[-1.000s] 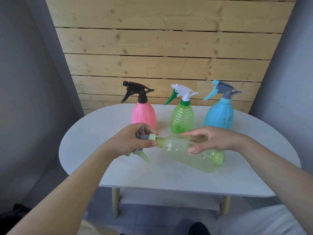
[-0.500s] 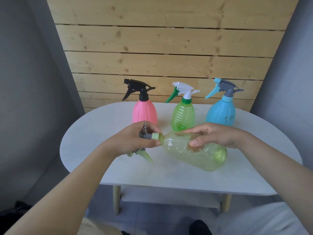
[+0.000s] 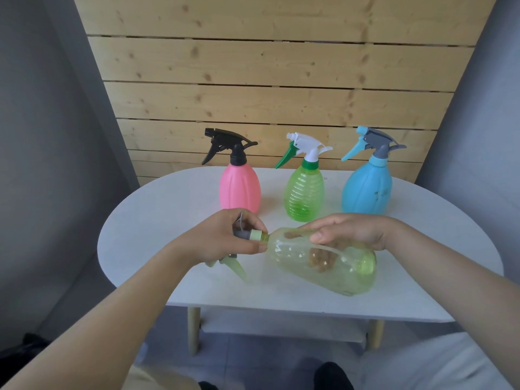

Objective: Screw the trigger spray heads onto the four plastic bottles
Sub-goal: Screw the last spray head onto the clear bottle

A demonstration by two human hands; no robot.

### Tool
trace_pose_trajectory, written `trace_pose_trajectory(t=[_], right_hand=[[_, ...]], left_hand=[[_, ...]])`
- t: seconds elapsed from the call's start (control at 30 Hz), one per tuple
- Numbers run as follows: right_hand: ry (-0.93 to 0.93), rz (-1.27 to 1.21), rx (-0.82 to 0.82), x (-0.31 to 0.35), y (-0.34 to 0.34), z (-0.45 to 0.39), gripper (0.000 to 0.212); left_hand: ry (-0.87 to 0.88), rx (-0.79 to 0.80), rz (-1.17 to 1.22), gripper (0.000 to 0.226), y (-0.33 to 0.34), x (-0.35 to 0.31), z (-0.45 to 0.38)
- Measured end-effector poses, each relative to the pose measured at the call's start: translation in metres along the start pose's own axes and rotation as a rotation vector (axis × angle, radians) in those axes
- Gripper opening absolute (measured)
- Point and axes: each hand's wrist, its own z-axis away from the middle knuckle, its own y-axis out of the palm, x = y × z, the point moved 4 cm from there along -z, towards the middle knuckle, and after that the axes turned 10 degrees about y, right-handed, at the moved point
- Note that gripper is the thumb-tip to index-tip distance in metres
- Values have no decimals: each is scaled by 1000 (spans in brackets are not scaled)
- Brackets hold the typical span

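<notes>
Pale wooden planks (image 3: 270, 66) run across the background, flanked by grey walls, and a white oval table (image 3: 157, 218) is set in front of them. Near the table's front edge a clear yellow-green bottle (image 3: 332, 266) is held on its side, neck pointing left and base pointing right; whether its body touches the tabletop cannot be told. A pale green collar (image 3: 256, 236) is seated at the bottle's neck, joined to a grey spray head (image 3: 241, 234) whose pale green trigger (image 3: 235, 267) hangs downward below the fingers. The left hand (image 3: 225, 240) is closed around this spray head, thumb and fingers pinched at the collar. The right hand (image 3: 346, 230) is laid over the upper side of the bottle, fingers curled round its far side and seen through the clear plastic, thumb pressed on the near shoulder.

Behind the held bottle three other bottles are stood upright in a row, each already fitted with its head. A pink bottle (image 3: 240, 187) with a black spray head (image 3: 228, 144) is placed behind the left hand. A ribbed green bottle (image 3: 304, 195) with a white and green spray head (image 3: 305, 146) is placed directly behind the held bottle. A blue bottle (image 3: 367, 190) with a grey and blue spray head (image 3: 374, 142) is placed behind the right hand. Beneath the table two light wooden legs (image 3: 193, 330) and a lower shelf (image 3: 281, 323) are seen.
</notes>
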Motion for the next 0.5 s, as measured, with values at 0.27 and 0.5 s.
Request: trace_pose_trajectory(t=[0.27,0.5], right_hand=[[-150,-43,-290,7,-10,-2,60],[-309,-210,-323,8,-15,3,65]], left_hand=[[-128,-244,64,25,-27,19,6],[-122,-262,223,37,-35,25,10]])
